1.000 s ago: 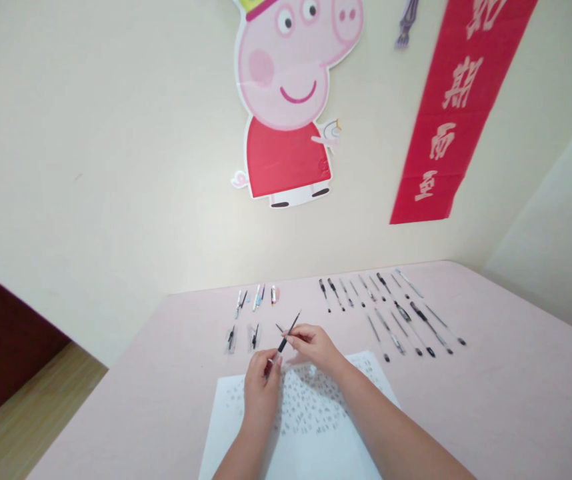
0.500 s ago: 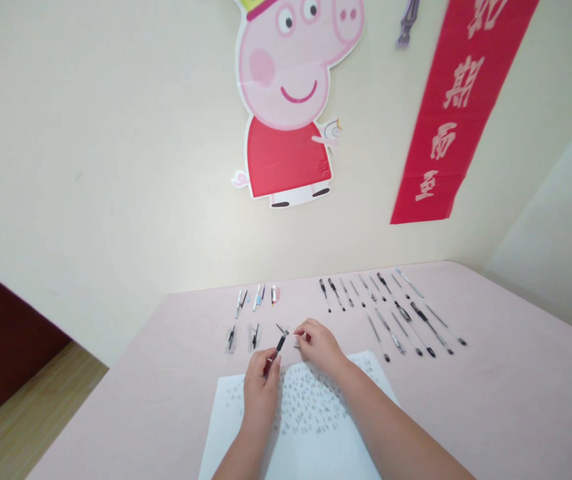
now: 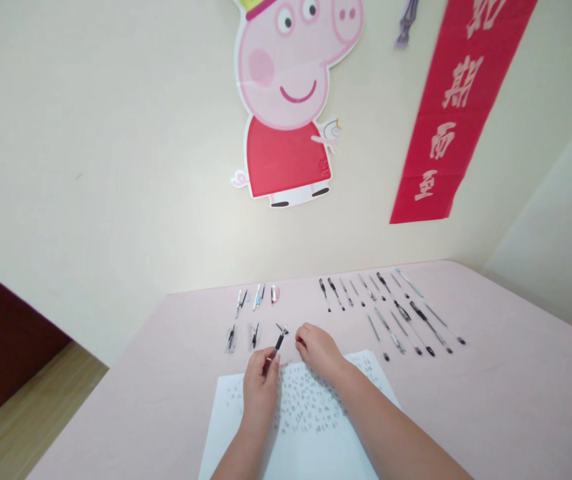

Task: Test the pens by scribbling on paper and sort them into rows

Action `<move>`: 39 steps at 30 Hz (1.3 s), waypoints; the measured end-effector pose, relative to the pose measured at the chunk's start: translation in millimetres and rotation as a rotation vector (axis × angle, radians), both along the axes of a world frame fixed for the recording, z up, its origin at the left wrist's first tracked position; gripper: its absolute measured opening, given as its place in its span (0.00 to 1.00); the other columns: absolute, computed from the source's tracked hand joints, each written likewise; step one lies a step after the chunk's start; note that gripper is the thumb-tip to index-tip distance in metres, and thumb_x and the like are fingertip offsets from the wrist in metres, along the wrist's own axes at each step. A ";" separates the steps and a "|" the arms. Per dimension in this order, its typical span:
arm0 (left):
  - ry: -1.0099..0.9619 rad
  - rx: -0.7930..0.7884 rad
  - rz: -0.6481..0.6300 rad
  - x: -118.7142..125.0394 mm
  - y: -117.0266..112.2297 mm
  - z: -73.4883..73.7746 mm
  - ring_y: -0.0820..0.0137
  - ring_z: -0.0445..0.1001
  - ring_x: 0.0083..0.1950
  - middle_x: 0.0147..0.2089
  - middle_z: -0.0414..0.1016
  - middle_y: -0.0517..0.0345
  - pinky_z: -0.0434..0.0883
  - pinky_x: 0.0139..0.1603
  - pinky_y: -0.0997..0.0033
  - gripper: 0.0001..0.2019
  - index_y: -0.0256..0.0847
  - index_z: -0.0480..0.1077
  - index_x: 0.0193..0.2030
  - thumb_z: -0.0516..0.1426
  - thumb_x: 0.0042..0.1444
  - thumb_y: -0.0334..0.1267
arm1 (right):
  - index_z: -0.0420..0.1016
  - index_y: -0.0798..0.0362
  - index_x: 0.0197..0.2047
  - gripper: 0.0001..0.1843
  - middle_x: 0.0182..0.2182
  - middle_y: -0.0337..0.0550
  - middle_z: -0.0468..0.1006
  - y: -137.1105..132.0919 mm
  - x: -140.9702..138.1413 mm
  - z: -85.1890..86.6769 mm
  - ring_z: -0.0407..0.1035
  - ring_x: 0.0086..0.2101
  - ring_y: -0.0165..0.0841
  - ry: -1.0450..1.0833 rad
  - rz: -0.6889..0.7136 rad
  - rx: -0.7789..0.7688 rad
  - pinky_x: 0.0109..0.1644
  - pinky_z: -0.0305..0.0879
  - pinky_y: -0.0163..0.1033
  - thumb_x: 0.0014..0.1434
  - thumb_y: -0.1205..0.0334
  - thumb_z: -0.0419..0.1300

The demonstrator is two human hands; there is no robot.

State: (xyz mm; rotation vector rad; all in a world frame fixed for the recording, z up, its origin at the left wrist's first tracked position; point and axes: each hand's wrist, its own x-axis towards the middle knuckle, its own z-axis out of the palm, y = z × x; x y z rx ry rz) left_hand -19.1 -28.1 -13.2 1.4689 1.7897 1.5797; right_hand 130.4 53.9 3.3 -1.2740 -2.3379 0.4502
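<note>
My left hand is closed around a pen with a black grip, its tip pointing up and away. Close beyond the tip lies a small dark piece on the table. To the right of the pen, my right hand is closed, thumb and fingers curled together; whatever they hold, if anything, is hidden. Under both forearms lies a white sheet of paper covered in handwritten characters.
Several pens and refills lie in two rows on the right, including a black-capped pen. On the left are small clear packets with black pieces and short pen parts. The pale pink table meets the wall at the back.
My right hand's fingers have curled in more, and the small pale piece seen at its fingertips no longer shows. My left hand and the pen have barely moved.
</note>
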 end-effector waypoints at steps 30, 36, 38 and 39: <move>0.041 -0.017 -0.046 4.1 0.3 1.6 0.67 0.71 0.29 0.30 0.74 0.55 0.69 0.29 0.67 0.10 0.40 0.73 0.33 0.57 0.50 0.44 | 0.76 0.53 0.29 0.15 0.27 0.42 0.75 1.3 -8.9 15.5 0.67 0.28 0.30 1.250 -0.007 -0.688 0.29 0.62 0.33 0.42 0.50 0.69; 0.038 -0.024 -0.055 3.8 0.0 1.0 0.67 0.71 0.29 0.30 0.74 0.55 0.69 0.30 0.67 0.10 0.41 0.74 0.34 0.57 0.51 0.44 | 0.76 0.53 0.28 0.16 0.24 0.38 0.74 0.5 -10.5 15.2 0.63 0.23 0.27 1.206 0.039 -0.716 0.27 0.59 0.32 0.40 0.50 0.69; 0.039 -0.028 -0.054 3.6 -0.2 0.7 0.67 0.71 0.30 0.30 0.74 0.56 0.69 0.30 0.67 0.10 0.41 0.73 0.34 0.57 0.51 0.44 | 0.76 0.54 0.27 0.16 0.24 0.38 0.73 -0.3 -10.6 17.1 0.63 0.23 0.27 1.201 0.052 -0.726 0.27 0.59 0.32 0.40 0.51 0.70; 0.040 -0.030 -0.055 3.6 -0.3 0.7 0.67 0.71 0.30 0.30 0.74 0.56 0.69 0.30 0.67 0.10 0.40 0.73 0.34 0.57 0.51 0.44 | 0.76 0.54 0.27 0.16 0.23 0.38 0.73 -0.6 -10.6 17.9 0.63 0.23 0.27 1.200 0.052 -0.730 0.27 0.59 0.32 0.39 0.51 0.70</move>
